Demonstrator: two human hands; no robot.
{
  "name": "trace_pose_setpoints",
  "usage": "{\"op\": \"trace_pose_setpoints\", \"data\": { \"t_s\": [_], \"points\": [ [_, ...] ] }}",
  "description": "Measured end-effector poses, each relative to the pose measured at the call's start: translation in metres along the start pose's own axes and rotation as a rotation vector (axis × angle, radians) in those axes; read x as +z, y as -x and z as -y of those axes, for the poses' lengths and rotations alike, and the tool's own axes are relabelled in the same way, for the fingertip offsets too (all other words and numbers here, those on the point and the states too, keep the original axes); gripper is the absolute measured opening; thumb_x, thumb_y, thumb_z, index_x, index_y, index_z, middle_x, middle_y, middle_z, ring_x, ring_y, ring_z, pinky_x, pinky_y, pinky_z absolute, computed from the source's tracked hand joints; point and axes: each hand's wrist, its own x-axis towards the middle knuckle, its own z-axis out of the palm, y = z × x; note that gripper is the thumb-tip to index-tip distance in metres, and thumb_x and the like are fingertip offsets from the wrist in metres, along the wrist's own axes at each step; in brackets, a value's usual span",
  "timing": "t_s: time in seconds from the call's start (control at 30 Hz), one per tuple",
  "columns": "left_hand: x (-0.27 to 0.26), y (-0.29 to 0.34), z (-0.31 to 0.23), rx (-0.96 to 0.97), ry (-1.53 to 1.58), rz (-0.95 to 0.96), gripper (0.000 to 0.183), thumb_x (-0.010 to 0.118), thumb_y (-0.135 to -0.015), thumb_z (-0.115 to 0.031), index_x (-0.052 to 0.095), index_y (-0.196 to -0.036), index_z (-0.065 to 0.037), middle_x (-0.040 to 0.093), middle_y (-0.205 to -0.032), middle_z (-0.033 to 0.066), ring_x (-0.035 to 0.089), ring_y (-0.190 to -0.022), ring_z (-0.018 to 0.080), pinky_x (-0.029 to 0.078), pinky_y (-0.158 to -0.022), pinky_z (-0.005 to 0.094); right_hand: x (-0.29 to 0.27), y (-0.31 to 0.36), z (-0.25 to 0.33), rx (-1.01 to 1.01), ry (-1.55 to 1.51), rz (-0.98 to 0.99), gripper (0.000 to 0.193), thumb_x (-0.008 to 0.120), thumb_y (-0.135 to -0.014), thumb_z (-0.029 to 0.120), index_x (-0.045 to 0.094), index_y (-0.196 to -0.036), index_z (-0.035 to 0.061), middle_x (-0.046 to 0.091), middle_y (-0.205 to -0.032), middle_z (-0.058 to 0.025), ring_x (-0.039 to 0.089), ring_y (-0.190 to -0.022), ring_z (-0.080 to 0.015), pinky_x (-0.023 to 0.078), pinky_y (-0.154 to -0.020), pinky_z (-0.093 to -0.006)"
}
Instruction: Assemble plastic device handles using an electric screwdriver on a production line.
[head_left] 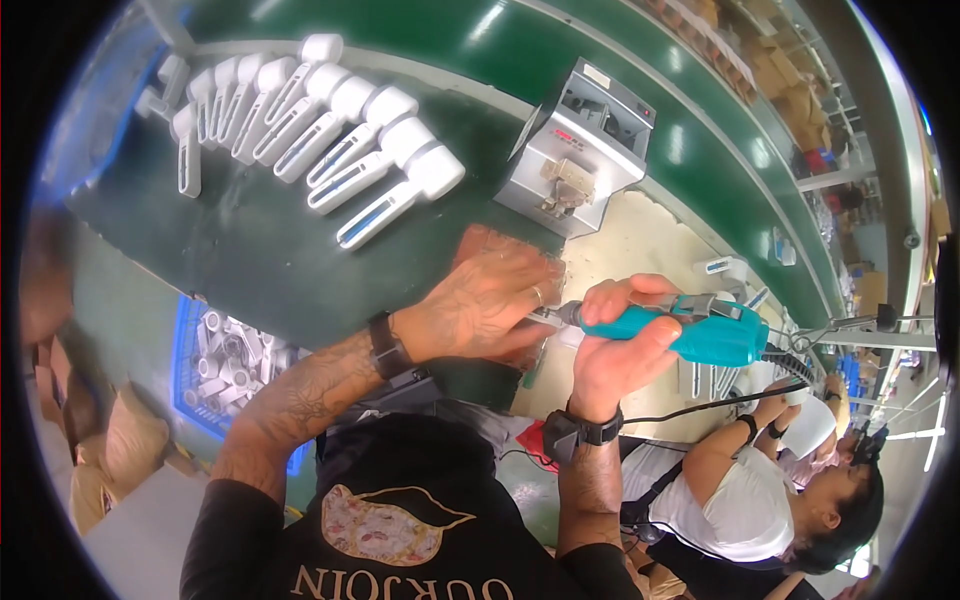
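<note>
My right hand (622, 350) is wrapped round a teal electric screwdriver (735, 338), which lies nearly level with its tip toward my left hand. A black coiled cord runs from its rear end. My left hand (485, 300) rests on a reddish-brown mat (482, 242), its fingers curled together right at the screwdriver's tip. Whatever those fingers hold is mostly covered by them; only a small pale bit shows beside the tip. Beyond my left hand, white handheld devices (408, 190) with round heads and slotted handles lie in a curved row on the green table.
A grey box-shaped machine (575, 150) stands at the table's back. To the left, a blue crate (186, 352) holds many white parts. More white devices (725, 268) lie at the right. A co-worker in a white shirt (735, 490) sits close on my right.
</note>
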Motion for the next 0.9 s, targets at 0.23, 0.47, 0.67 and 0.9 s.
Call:
{"op": "trace_pose_setpoints", "data": {
  "t_s": [0.23,0.47,0.67,0.9],
  "points": [
    [-0.0004,-0.0017,0.0004,0.008,0.010,-0.036,0.035,0.080,-0.079,-0.026,0.062,-0.104,-0.010,0.064,-0.101,0.0076,0.063,-0.098,0.0272,0.050,-0.087,0.0412,0.0006,-0.0023,-0.0029,-0.002,0.019,0.014,0.064,0.056,-0.097,0.062,0.052,-0.109,-0.0008,0.049,-0.067,-0.0062,0.048,-0.055,-0.0178,0.040,-0.052,-0.0318],
    [0.0045,-0.0010,0.0052,0.004,0.113,-0.014,0.032,0.081,-0.078,-0.023,0.054,-0.091,-0.011,0.065,-0.101,0.0052,0.063,-0.096,0.0276,0.049,-0.084,0.0410,-0.0009,-0.0040,-0.0052,-0.017,0.013,0.034,0.065,0.056,-0.096,0.062,0.051,-0.110,-0.0016,0.047,-0.063,-0.0057,0.046,-0.053,-0.0168,0.039,-0.049,-0.0308],
    [0.0041,-0.0009,0.0045,-0.019,0.182,-0.020,0.034,0.081,-0.078,-0.020,0.051,-0.089,-0.009,0.066,-0.099,0.0055,0.063,-0.098,0.0295,0.049,-0.083,0.0421,-0.0027,-0.0029,-0.0053,-0.029,-0.025,0.054,0.068,0.058,-0.095,0.063,0.051,-0.109,-0.0023,0.047,-0.063,-0.0058,0.047,-0.052,-0.0169,0.039,-0.048,-0.0307],
    [-0.0026,-0.0028,0.0013,-0.113,0.182,0.080,0.032,0.081,-0.078,-0.022,0.054,-0.089,-0.008,0.065,-0.099,0.0075,0.063,-0.098,0.0306,0.048,-0.084,0.0421,-0.0055,-0.0021,-0.0065,-0.023,-0.047,0.068,0.068,0.059,-0.095,0.062,0.050,-0.110,-0.0029,0.048,-0.064,-0.0066,0.048,-0.052,-0.0177,0.041,-0.048,-0.0312]
  ]
}}
